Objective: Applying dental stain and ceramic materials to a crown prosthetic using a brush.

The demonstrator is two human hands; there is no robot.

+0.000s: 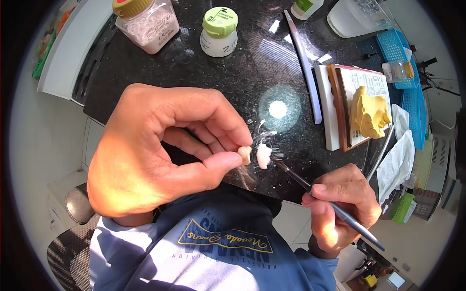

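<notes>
My left hand (160, 145) is raised over the black stone counter (218, 82), pinching a small cream tooth-shaped piece (245, 154) between thumb and forefinger. My right hand (342, 208) grips a thin dark-handled brush (330, 203) like a pen. The brush tip touches a white blob of paste (263, 155) lying on the counter just right of the tooth piece.
At the back stand a clear jar with a yellow-green lid (145, 22) and a small white jar with a green lid (219, 31). To the right lie a long white stick (303, 63), a white slab with a yellow dental model (370, 111), blue trays (403, 53) and crumpled tissue (398, 160).
</notes>
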